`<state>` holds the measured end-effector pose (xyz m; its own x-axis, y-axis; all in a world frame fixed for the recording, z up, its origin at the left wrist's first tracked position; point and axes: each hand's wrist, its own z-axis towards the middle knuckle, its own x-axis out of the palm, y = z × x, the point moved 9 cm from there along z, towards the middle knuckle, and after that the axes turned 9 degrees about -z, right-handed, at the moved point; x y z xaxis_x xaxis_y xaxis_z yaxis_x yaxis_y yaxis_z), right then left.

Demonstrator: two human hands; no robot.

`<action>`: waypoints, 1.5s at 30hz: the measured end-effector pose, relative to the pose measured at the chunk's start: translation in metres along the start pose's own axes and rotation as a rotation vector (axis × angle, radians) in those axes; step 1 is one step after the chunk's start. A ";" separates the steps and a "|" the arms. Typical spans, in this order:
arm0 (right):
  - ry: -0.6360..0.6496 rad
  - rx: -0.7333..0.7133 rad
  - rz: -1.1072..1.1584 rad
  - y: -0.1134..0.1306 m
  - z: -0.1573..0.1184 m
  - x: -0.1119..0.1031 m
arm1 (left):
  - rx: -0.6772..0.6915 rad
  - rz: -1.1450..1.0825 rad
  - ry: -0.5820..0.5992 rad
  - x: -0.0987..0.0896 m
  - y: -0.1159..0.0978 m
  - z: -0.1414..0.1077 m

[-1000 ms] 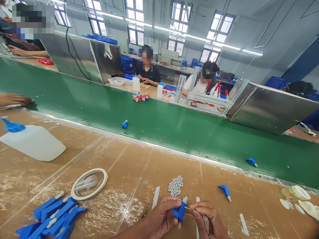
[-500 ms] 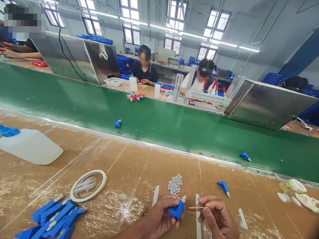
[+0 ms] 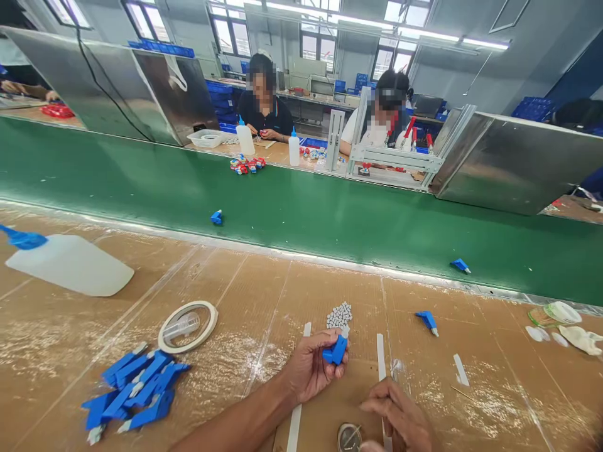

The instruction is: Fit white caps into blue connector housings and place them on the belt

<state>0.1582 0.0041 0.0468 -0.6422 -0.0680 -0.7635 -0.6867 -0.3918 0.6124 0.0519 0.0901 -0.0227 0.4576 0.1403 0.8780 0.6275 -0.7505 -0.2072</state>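
My left hand (image 3: 313,367) is closed around a blue plastic part (image 3: 335,351) with a grey tip pointing up. To its right, lower down, my right hand (image 3: 400,414) is curled beside a small round dish (image 3: 343,429) at the bottom edge. A thin wooden toothpick (image 3: 354,434) reaches into the dish from my right hand's fingers, though the grip on it is partly hidden. Just beyond my left hand lies a heap of small grey pieces (image 3: 340,312). Several similar blue parts (image 3: 146,383) are piled at the left, and a single one (image 3: 428,321) lies at the right.
A squeeze bottle (image 3: 75,263) lies on its side at the left, near a tape roll (image 3: 164,336). Tape strips (image 3: 381,358) mark the cardboard-covered table. Beyond runs a green belt (image 3: 282,213) carrying blue parts. Co-workers (image 3: 266,116) sit across it. A tipped tub (image 3: 560,312) lies far right.
My right hand has moved down with the toothpick, away from the blue part, to the small dish. My left hand still holds the blue part. The view has tilted downward.
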 end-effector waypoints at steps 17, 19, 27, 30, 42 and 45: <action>0.073 0.021 -0.390 -0.059 0.122 0.001 | 0.272 -0.181 -0.215 -0.015 -0.040 0.005; 0.127 0.027 -0.409 -0.058 0.127 0.001 | 0.263 -0.183 -0.222 -0.015 -0.039 0.005; 0.305 0.154 -0.364 -0.052 0.146 0.003 | 0.272 -0.158 -0.263 -0.016 -0.039 0.002; 0.275 0.230 -0.202 -0.050 0.141 -0.005 | 0.273 -0.147 -0.266 -0.015 -0.036 0.001; -0.029 0.631 0.912 -0.071 0.061 0.019 | 0.208 0.097 0.010 -0.006 0.001 0.007; -0.091 0.636 1.104 -0.071 0.059 0.023 | 0.156 0.140 0.069 -0.005 0.011 0.011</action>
<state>0.1725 0.0842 -0.0019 -0.9771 -0.0029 0.2129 0.1992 0.3406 0.9189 0.0636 0.0885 -0.0345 0.5066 -0.0065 0.8622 0.6531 -0.6500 -0.3886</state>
